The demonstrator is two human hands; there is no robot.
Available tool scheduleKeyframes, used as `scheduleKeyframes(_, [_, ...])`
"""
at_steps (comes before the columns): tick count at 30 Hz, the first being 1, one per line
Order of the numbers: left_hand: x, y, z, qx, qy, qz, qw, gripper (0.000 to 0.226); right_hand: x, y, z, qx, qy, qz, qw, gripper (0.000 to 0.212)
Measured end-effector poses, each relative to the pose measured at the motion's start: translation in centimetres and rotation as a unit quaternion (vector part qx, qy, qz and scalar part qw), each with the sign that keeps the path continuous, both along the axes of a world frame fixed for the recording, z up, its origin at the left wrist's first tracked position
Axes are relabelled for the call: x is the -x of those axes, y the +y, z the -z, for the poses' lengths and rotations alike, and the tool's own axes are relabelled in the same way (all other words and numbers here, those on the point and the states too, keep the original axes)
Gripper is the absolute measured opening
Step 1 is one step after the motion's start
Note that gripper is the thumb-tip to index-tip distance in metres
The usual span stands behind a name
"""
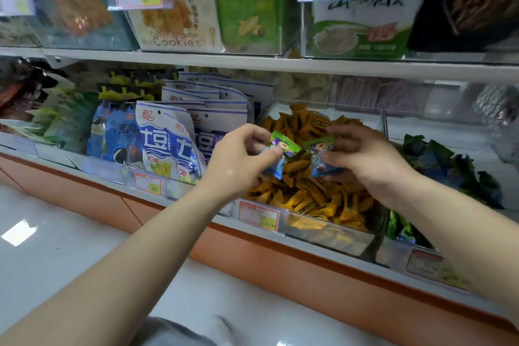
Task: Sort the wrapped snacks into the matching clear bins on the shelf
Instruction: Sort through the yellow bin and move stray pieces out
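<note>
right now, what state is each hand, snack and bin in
left hand, fingers pinching the left snacks, above the yellow-snack bin
left snacks, green and blue packets, sealed, held off the pile
right hand, fingers pinching the right snacks
right snacks, green and blue packets, sealed, held off the pile
yellow-snack bin, open-topped, heaped
green-and-blue snack bin, open-topped, partly filled, bare floor showing

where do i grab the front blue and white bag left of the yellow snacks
Pinch the flat top strip of the blue and white bag, from above: it stands upright with that strip free, its body wedged behind the bin lip. The left hand and right hand pinch green snacks, so free one first.
</note>
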State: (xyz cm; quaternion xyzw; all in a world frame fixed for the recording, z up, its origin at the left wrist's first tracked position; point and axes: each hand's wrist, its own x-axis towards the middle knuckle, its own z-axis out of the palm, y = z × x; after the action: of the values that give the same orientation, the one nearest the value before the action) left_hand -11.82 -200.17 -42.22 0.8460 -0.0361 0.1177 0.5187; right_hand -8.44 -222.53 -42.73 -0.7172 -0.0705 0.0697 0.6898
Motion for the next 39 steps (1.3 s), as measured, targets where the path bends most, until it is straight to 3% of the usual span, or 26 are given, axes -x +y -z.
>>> scheduleKeyframes(3, [0.0,-3.2,-0.1,0.097,0.046,0.057,0.993,0.039,0.9,-0.8,-0.6,-0.012,0.013,0.040,0.999,0.027])
scheduleKeyframes(7, [-0.4,-7.8,-0.1,0.115,0.007,0.060,0.992,0.024,2.6,-2.8,-2.0,-0.163,0.115,0.038,0.979,0.026])
scheduleKeyframes(9, [-0.4,-10.0,-0.1,0.126,-0.008,0.064,0.990,0.021,3.2,-4.3,-2.1,-0.125,0.075,0.011,0.989,0.028])
scheduleKeyframes(12, [-0.5,-12.5,-0.5,0.208,0.037,0.107,0.972,0.002,3.8,-6.9,-1.8,-0.103,0.026,0.032,0.994,0.025])
scheduleKeyframes(14, [-1.0,-12.9,-0.7,0.242,0.063,0.126,0.960,0.011,3.8,-9.0,-1.8,-0.113,0.018,0.070,0.991,0.020])
scheduleKeyframes(15, [-1.5,-12.8,-0.6,0.196,0.047,0.121,0.972,0.014,3.5,-10.2,-1.7,-0.080,-0.002,0.094,0.992,0.017])
scheduleKeyframes(18, [-2.5,-11.4,0.2,-0.081,-0.061,0.079,0.992,0.019,2.3,-13.4,-1.3,0.168,-0.099,0.170,0.966,0.021])
scheduleKeyframes(21, [-3.4,-10.0,1.0,-0.224,-0.064,0.067,0.970,0.037,1.3,-15.3,-1.2,0.375,-0.087,0.148,0.911,0.040])
scheduleKeyframes(24, [-4.2,-9.1,2.0,-0.360,-0.015,0.121,0.925,0.069,1.3,-14.9,-0.8,0.541,-0.102,0.132,0.824,0.065])
scheduleKeyframes(26, [-4.4,-9.0,2.8,-0.395,0.017,0.179,0.901,0.072,1.9,-13.3,-1.1,0.558,-0.201,0.149,0.791,0.068])
scheduleKeyframes(27, [-4.4,-9.0,3.1,-0.407,0.028,0.200,0.891,0.069,2.3,-12.2,-1.4,0.547,-0.237,0.137,0.791,0.066])
scheduleKeyframes(30, [-4.4,-7.9,3.5,-0.442,-0.013,0.208,0.873,0.062,3.0,-8.8,-1.8,0.493,-0.273,0.035,0.825,0.053])
scheduleKeyframes(34, [-3.6,-4.5,2.4,-0.429,-0.055,0.204,0.878,0.055,0.9,-5.4,-0.9,0.500,-0.279,-0.080,0.816,0.052])
scheduleKeyframes(39, [-2.0,-0.3,2.1,-0.454,0.015,0.212,0.865,0.050,-3.6,-0.9,0.1,0.550,-0.207,-0.203,0.783,0.074])
